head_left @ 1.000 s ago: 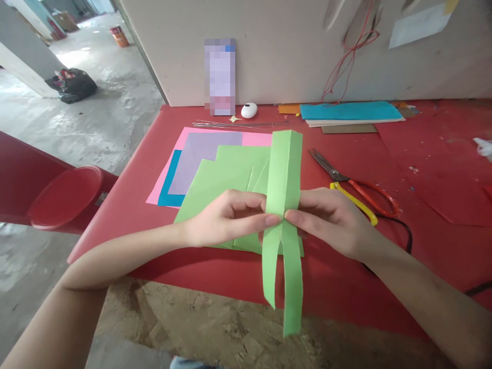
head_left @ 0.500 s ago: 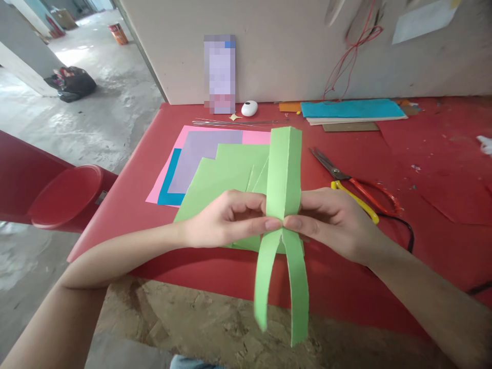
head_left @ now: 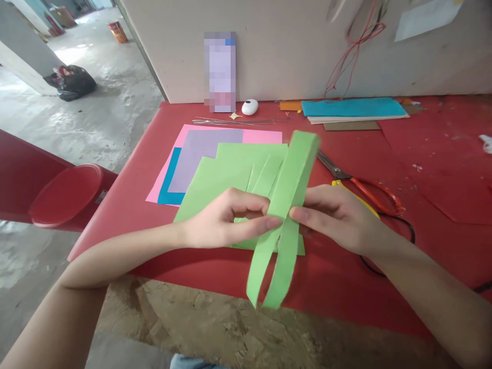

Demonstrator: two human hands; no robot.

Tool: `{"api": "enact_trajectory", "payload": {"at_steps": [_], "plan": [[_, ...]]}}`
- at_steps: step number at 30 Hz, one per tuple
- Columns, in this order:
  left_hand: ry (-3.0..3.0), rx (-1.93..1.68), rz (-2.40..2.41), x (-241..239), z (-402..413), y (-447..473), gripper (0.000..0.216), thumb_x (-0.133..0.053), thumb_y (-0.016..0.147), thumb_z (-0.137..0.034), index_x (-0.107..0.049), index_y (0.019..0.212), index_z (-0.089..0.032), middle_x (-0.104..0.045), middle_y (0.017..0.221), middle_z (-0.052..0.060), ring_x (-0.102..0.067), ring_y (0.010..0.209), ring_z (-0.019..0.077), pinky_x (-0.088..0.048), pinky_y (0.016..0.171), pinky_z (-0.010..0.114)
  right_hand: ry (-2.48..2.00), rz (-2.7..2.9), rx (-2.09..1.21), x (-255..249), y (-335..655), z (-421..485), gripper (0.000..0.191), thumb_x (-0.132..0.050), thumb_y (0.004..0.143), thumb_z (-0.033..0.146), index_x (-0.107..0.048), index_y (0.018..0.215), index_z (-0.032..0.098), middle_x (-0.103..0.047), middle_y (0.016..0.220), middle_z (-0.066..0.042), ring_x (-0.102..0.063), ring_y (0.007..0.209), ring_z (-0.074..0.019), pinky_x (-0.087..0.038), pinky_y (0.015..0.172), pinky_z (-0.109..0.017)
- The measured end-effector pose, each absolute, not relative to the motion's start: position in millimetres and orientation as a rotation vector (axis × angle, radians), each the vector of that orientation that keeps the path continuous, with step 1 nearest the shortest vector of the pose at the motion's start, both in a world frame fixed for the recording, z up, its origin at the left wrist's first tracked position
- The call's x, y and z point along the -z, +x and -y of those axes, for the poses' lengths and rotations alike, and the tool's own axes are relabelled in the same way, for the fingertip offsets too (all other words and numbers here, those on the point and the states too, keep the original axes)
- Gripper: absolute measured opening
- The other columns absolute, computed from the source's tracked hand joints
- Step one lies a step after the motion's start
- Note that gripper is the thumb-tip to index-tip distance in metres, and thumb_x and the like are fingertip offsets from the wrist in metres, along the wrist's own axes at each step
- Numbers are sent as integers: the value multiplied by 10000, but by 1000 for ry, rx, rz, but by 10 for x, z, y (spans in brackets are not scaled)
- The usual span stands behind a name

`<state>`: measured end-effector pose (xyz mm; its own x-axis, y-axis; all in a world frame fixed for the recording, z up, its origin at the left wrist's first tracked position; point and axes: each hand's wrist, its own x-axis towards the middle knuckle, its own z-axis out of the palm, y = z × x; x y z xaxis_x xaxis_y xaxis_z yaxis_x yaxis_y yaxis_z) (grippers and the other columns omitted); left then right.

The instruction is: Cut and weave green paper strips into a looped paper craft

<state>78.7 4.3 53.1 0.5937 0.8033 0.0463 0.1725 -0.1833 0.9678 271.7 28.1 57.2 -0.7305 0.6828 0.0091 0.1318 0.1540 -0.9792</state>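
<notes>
Between my two hands is a light green paper strip (head_left: 294, 179), creased lengthwise and split at its lower end into two dangling tails. My left hand (head_left: 234, 218) pinches its left edge near the top of the split, thumb in front. On the opposite edge, my right hand (head_left: 326, 215) grips with the thumb in front and the fingers behind, partly hidden. The strip leans with its top to the right. Beneath it lie light green paper sheets (head_left: 215, 179) with a few narrow cut pieces on top. Scissors (head_left: 338, 174) with red and yellow handles rest beside my right hand.
Pink paper (head_left: 265, 137), purple paper (head_left: 207, 146) and blue paper (head_left: 165, 189) lie on the red table (head_left: 130, 205). Thin wires (head_left: 238, 122), a white rounded object (head_left: 249, 107) and blue folded material (head_left: 353, 108) are along the back. A red bin (head_left: 69, 197) stands left.
The green strip has tilted, its top swinging right and its two tails moving left and up. Both hands keep hold in nearly the same place.
</notes>
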Motion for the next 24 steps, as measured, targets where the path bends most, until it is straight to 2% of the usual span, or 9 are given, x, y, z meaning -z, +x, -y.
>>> {"api": "enact_trajectory", "payload": {"at_steps": [6,11,14,20,24], "plan": [[1599,-733,-803,-524,-59,796,285,-497,846,-302,-446,603,-162,-391,568,-29,-330,521,74,-287,466,228,-738,2071,-1491,-529,2706,-288,247,-560,820,418,-653,729,208,-427,563,28,-374,524,-90,-305,450,-219],[1575,-731,-741,-502,-90,789,251,-531,835,-280,-487,625,-149,-457,586,-19,-386,537,74,-332,483,214,-770,1993,-1542,-519,2681,-279,305,-557,815,453,-614,682,185,-389,536,43,-301,472,-66,-239,404,-213],[1561,-705,-699,-495,-102,780,254,-550,830,-281,-486,629,-141,-436,564,-29,-361,507,61,-320,453,200,-717,1972,-1608,-512,2672,-288,301,-587,805,428,-579,647,171,-344,518,56,-273,451,-52,-211,387,-204],[1448,-581,-566,-483,-97,755,254,-501,869,-338,-518,716,-135,-489,563,-11,-422,455,72,-407,484,235,-571,2095,-1708,-479,2728,-315,321,-474,886,413,-596,747,151,-319,526,57,-248,450,-47,-188,383,-200],[1592,-647,-648,-488,-107,769,267,-519,851,-294,-483,633,-144,-373,526,-42,-319,467,62,-288,426,211,-497,2171,-1637,-510,2749,-333,303,-488,885,386,-532,685,163,-301,545,61,-259,463,-44,-206,396,-196]]}}
